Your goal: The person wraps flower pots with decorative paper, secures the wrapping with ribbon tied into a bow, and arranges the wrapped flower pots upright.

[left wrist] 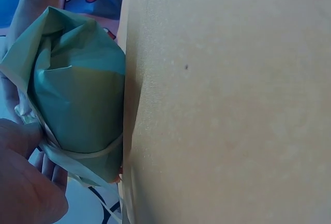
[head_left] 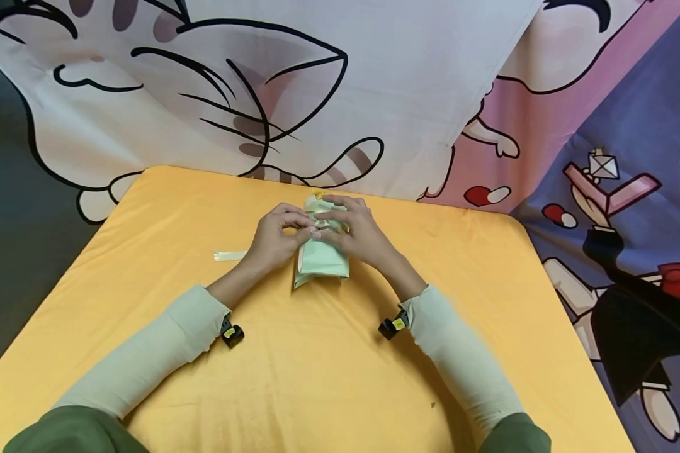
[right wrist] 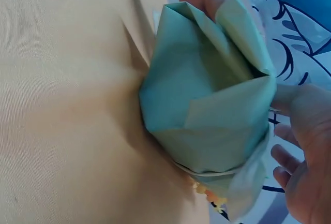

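Observation:
A light green paper-wrapped bundle (head_left: 323, 259) lies on the yellow cloth, its folded end toward me. Bits of yellow (right wrist: 211, 195), flower-like, show at its far end. A thin pale ribbon (left wrist: 95, 154) runs round the bundle. My left hand (head_left: 280, 233) is at its upper left side, thumb and forefinger pinching the ribbon. From the right, my right hand (head_left: 359, 229) reaches over the paper, its thumb and forefinger pinching at the same spot, close to the left thumb. The knot area is mostly hidden by the fingers.
A short pale strip (head_left: 229, 256) lies on the yellow tablecloth (head_left: 294, 377), left of the bundle and partly behind my left wrist. Cartoon-printed cloth (head_left: 419, 82) hangs along the table's far and right edges. A small dark speck (head_left: 432, 405) marks the cloth near my right forearm.

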`<state>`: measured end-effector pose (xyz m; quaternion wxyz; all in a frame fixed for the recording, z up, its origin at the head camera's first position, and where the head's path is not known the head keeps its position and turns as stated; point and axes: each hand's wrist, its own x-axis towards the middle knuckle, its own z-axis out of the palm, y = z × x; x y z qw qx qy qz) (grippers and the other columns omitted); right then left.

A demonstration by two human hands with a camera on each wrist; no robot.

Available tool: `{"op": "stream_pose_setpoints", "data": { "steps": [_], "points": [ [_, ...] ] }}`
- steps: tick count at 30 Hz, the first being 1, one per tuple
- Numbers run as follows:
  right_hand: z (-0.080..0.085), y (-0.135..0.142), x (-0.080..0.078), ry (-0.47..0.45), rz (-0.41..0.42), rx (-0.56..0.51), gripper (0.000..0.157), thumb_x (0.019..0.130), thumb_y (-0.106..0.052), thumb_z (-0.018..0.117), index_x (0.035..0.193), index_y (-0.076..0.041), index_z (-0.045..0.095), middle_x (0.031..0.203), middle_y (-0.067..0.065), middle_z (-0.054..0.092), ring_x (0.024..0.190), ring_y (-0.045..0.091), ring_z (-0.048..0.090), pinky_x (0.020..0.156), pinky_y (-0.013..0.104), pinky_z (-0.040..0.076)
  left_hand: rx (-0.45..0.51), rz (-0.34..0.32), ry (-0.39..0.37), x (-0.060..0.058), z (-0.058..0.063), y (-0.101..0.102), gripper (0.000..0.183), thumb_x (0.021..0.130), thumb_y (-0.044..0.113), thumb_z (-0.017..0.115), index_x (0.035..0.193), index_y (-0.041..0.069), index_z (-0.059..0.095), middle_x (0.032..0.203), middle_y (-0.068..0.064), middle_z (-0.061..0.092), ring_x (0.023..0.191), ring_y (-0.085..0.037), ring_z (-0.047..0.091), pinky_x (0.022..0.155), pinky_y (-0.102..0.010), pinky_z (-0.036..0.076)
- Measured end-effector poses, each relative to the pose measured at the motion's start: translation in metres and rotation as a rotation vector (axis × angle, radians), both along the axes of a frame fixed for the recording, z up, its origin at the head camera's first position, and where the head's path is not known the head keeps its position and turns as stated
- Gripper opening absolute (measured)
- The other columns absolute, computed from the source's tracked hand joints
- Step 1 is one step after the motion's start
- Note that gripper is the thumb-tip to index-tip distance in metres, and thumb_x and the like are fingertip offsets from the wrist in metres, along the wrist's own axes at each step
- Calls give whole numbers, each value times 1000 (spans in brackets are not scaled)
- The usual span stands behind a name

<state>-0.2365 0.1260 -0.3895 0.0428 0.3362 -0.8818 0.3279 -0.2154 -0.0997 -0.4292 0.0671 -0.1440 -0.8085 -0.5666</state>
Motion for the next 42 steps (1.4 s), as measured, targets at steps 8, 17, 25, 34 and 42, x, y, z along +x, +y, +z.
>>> {"op": "stream_pose_setpoints", "data": {
  "steps": [8, 17, 25, 34, 42],
  "points": [
    [-8, -6, 3, 29, -70, -51, 17, 103, -21, 85, 113, -8, 90, 152, 12, 74, 138, 36, 62, 118, 60, 47, 4, 7, -11, -1, -2, 2, 16, 101, 15, 89, 109, 1, 88, 129, -14, 72, 123, -30, 67, 99, -46, 61],
    [-15, -11, 8, -1, -142, -72, 15, 106, -20, 81, 103, -6, 87, 152, 11, 71, 145, 39, 53, 124, 63, 38, 30, -63, -135, -10, 2, -6, 17, 101, 12, 87, 112, 1, 87, 131, -16, 73, 117, -20, 67, 91, -17, 57],
    [-13, -14, 10, -21, -169, -45, 15, 105, -24, 82, 102, -11, 88, 164, 11, 61, 156, 41, 41, 129, 64, 30, -121, -113, -177, -31, 14, -23, 35, 115, 20, 69, 147, 8, 71, 151, -15, 63, 136, -34, 58, 115, -49, 52],
    [-11, -12, 9, -48, -167, -16, 15, 105, -27, 82, 102, -13, 88, 166, 12, 59, 161, 43, 36, 130, 67, 26, -269, -89, -149, -41, 13, -30, 20, 118, 19, 61, 127, 4, 71, 124, -16, 72, 113, -34, 65, 96, -44, 54],
    [-13, -10, 10, -46, -154, -53, 17, 106, -29, 82, 103, -14, 89, 156, 11, 65, 155, 42, 39, 127, 68, 27, -320, 68, -144, -40, 8, -83, 26, 119, 24, 57, 127, 1, 66, 118, -19, 68, 109, -32, 62, 92, -42, 49]
  ]
}}
